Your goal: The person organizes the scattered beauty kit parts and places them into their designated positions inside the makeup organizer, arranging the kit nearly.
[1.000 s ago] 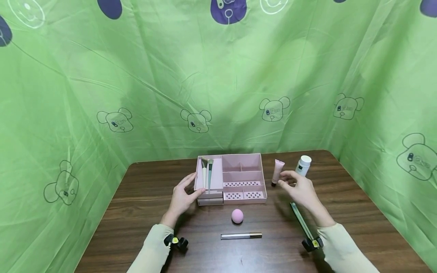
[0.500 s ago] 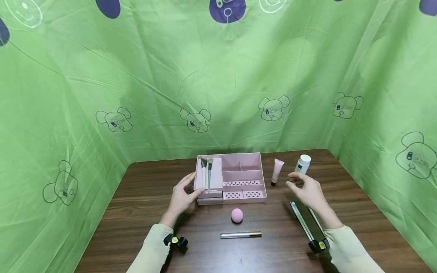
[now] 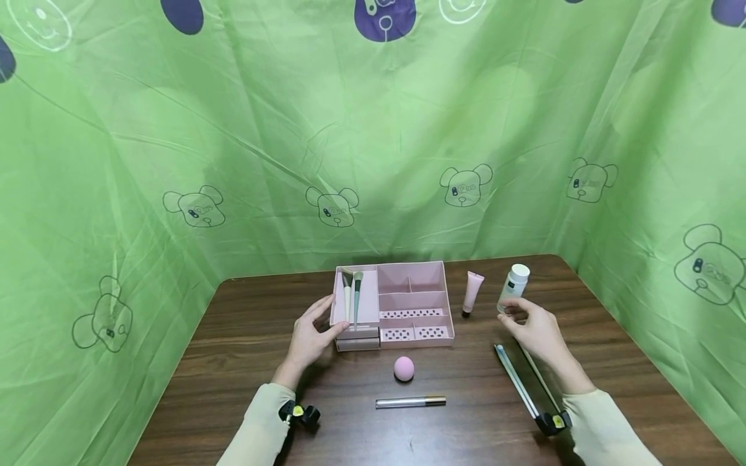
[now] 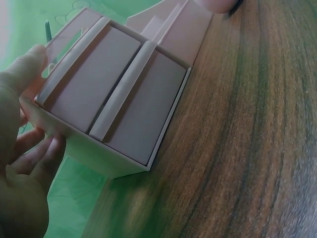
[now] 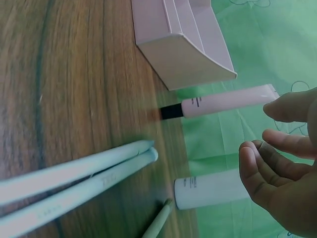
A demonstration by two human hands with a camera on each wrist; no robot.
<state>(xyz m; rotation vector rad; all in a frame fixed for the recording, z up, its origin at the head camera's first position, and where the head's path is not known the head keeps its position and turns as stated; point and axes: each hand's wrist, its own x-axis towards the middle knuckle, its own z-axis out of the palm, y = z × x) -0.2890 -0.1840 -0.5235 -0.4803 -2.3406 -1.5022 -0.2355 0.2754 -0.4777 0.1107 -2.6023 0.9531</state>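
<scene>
At the back of the table stands a pink makeup organizer (image 3: 370,304) with two front drawers (image 4: 141,96). Two makeup brushes (image 3: 357,298) lie in its left top tray. My left hand (image 3: 307,338) grips the organizer's left front corner, thumb on the top edge, fingers against the side wall. My right hand (image 3: 536,331) hovers by a white bottle (image 3: 515,279), thumb and fingers loosely bent and apart, holding nothing. Whether its fingertips touch the bottle I cannot tell. Between organizer and bottle, a pink squeeze tube (image 3: 473,290) stands on its black cap.
A pink ball (image 3: 404,369) and a silver pen-like tube (image 3: 410,402) lie in front of the organizer. Pale green-blue brush handles (image 5: 79,171) and another thin green handle (image 5: 159,220) lie under the right forearm. Green cloth (image 3: 379,129) walls the back and sides.
My right hand has moved right, from beside the pink tube to the front of the white bottle. The left hand has kept its grip on the organizer.
</scene>
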